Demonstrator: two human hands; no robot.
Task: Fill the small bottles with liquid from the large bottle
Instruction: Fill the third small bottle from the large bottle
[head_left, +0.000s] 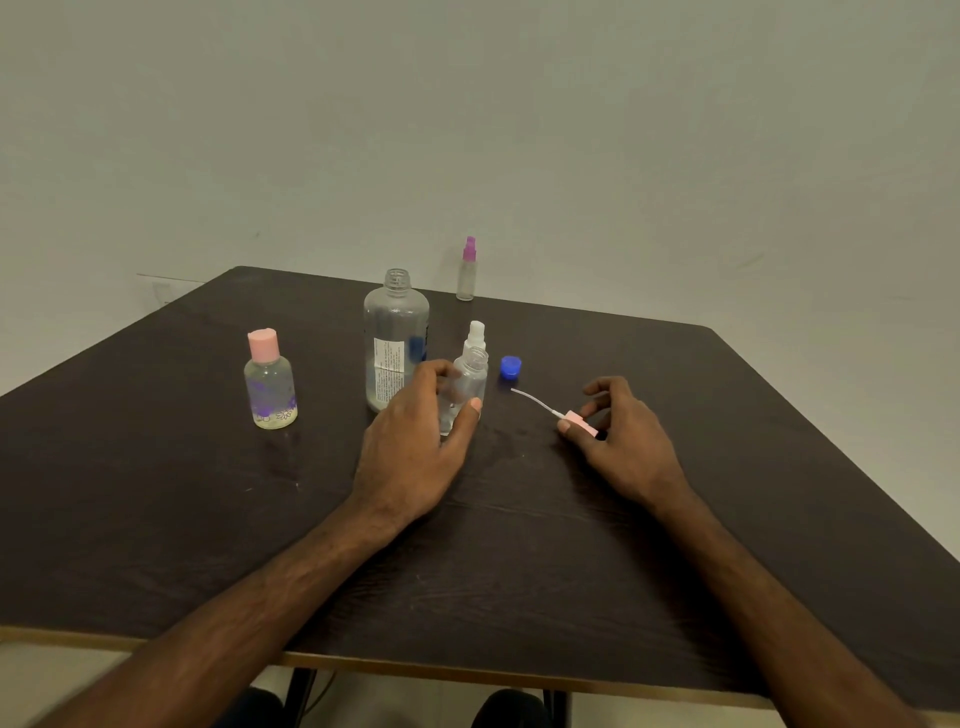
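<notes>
Large bottle (396, 338) uncapped at frame centre, ready to pour. Left hand (415, 441) wraps open small bottle (462, 395), steadying it. Right hand (623, 431) pinches pink spray top (574, 418), seemingly parking it aside.

A bare, plain room, kind uncertain

A dark wood-grain bench (156, 467) with a pale edge strip stands against an unmarked greyish wall (467, 130) at 12 o'clock. Nothing shows beyond that, so whether it is an office, lab or home cannot be told.
</notes>
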